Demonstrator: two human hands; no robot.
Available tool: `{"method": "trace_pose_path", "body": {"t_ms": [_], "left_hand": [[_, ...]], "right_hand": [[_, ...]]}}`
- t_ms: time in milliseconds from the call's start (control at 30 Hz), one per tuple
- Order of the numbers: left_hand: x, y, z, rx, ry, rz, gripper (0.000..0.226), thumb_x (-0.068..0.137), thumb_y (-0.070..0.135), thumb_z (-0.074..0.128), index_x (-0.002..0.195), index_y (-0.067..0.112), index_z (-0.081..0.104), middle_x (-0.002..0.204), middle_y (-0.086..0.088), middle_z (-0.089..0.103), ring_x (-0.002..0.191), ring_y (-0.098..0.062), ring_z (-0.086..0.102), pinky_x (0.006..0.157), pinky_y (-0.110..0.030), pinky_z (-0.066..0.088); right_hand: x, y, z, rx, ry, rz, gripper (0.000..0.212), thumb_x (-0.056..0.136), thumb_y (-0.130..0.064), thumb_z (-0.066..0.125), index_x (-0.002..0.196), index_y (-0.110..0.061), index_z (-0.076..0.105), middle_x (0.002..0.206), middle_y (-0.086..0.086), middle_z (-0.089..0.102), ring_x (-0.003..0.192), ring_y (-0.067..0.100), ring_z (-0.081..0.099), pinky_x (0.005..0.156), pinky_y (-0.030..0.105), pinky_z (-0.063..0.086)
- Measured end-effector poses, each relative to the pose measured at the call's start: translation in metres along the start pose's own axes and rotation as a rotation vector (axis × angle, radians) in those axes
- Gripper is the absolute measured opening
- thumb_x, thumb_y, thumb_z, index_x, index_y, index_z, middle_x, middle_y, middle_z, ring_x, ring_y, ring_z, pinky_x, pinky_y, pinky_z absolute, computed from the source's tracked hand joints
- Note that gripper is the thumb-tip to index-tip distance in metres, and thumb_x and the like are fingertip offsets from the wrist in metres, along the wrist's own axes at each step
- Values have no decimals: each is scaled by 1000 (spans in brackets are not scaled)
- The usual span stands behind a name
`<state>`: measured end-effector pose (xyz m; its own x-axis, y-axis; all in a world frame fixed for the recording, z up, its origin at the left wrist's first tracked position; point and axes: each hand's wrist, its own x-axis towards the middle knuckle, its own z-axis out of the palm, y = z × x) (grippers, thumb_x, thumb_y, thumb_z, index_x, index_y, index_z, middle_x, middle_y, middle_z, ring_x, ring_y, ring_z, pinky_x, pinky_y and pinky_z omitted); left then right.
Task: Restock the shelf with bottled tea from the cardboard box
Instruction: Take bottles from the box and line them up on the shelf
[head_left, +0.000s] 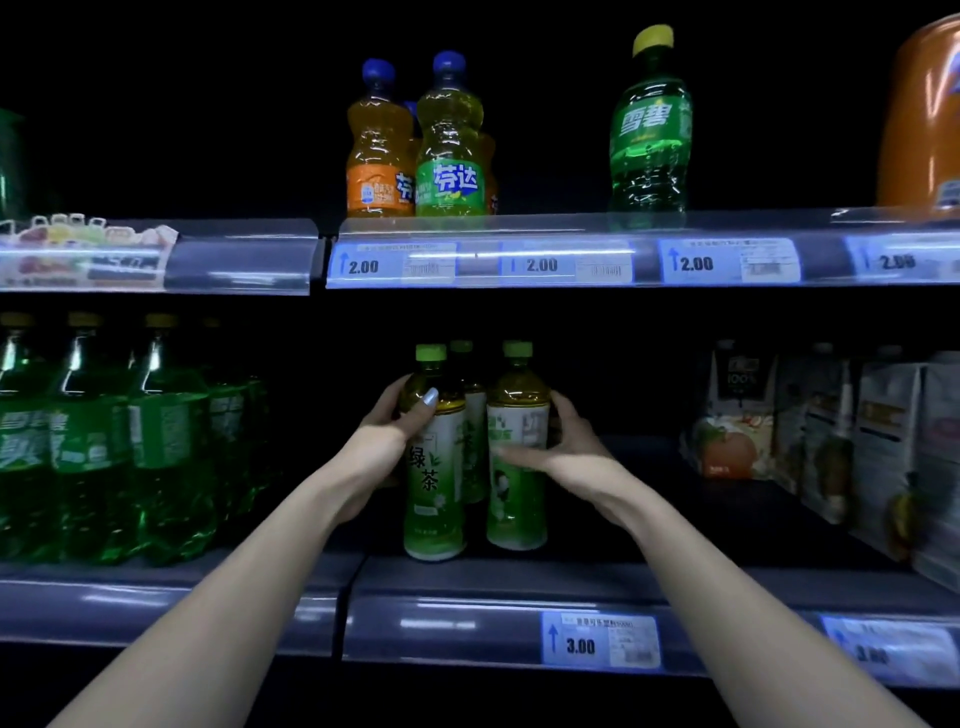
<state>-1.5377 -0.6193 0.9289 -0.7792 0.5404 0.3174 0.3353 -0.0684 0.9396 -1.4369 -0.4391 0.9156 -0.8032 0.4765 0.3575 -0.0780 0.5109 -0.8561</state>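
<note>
Dim shelving is faced, and 3 tea bottles are seen on the lower shelf (597, 577). At 11 o'clock the left hand (382, 434) is clenched around the front-left tea bottle (435, 467); at 1 o'clock the right hand (563, 447) grips the front-right tea bottle (517, 457). Placement looks underway; next, both should be released and more fetched.

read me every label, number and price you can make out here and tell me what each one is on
"绿茶": left tea bottle.
"雪碧": green soda bottle, upper shelf.
"芬达": green-labelled bottle.
"2.00": upper shelf price tags.
"3.00": lower shelf price tag.
"100%": juice carton.
Small print, right tea bottle's label: unreadable.
</note>
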Motion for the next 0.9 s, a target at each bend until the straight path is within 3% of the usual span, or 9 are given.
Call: {"method": "trace_pose_path", "body": {"t_ms": [67, 133, 200, 300, 400, 500, 700, 833, 900], "left_hand": [[0, 0, 0, 6, 6, 6, 47, 86, 50, 53, 131, 51, 37, 124, 9, 61, 109, -17, 58, 93, -49, 44], [-1, 1, 3, -11, 23, 30, 49, 88, 46, 51, 135, 47, 36, 123, 8, 60, 98, -9, 59, 80, -36, 47], [-4, 3, 8, -40, 49, 62, 48, 92, 39, 49, 137, 39, 35, 119, 6, 58, 85, 1, 55, 63, -24, 42], [-6, 3, 10, -49, 62, 89, 48, 92, 37, 49, 138, 36, 36, 120, 4, 57, 89, -1, 58, 61, -20, 41], [-5, 0, 7, -44, 57, 97, 50, 90, 40, 51, 138, 38, 37, 125, 2, 60, 94, -3, 59, 66, -23, 44], [-4, 0, 6, -42, 48, 113, 49, 90, 40, 51, 137, 39, 37, 125, 2, 59, 93, -1, 58, 72, -26, 46], [-4, -11, -1, 67, -81, 138, 79, 77, 26, 71, 140, 42, 26, 121, 12, 58, 106, -3, 57, 85, -21, 51], [-5, -24, -6, 156, -54, 187, 75, 72, 7, 76, 134, 26, 40, 113, 8, 63, 92, 12, 61, 79, -11, 54], [-1, -29, -2, 143, -4, 221, 73, 72, 4, 75, 135, 20, 42, 118, 1, 64, 99, 3, 63, 83, -19, 55]], "right_hand": [[-5, 10, -2, 58, -129, 21, 112, 61, -12, 85, 147, -25, 15, 143, 10, 46, 126, 24, 48, 105, 39, 42], [-10, 17, 5, 46, -136, 49, 105, 65, 4, 79, 147, -18, 16, 138, 14, 50, 119, 23, 53, 98, 35, 46], [-8, 23, 16, -54, -13, 61, 95, 61, -9, 85, 139, -16, 32, 132, 12, 54, 119, 24, 53, 98, 36, 46], [-10, 26, 31, -209, 129, 72, 86, 57, -31, 87, 127, -13, 41, 129, 11, 45, 123, 28, 46, 99, 34, 43], [-10, 33, 34, -20, 78, 96, 81, 62, -22, 85, 123, -14, 31, 121, 5, 48, 115, 24, 50, 92, 30, 44], [-6, 35, 29, 34, -12, 99, 94, 64, -11, 83, 134, -18, 21, 123, 3, 55, 116, 24, 54, 97, 35, 46], [-3, 33, 36, -182, 60, 58, 97, 46, -41, 90, 129, -18, 45, 129, 3, 52, 121, 22, 48, 98, 30, 42], [-5, 41, 25, -65, -18, 55, 83, 53, -24, 88, 125, -19, 46, 121, 1, 62, 110, 19, 59, 94, 35, 50], [-5, 42, 24, -54, 8, 52, 78, 57, -18, 88, 122, -17, 45, 113, -1, 64, 103, 18, 61, 85, 29, 50]]}}
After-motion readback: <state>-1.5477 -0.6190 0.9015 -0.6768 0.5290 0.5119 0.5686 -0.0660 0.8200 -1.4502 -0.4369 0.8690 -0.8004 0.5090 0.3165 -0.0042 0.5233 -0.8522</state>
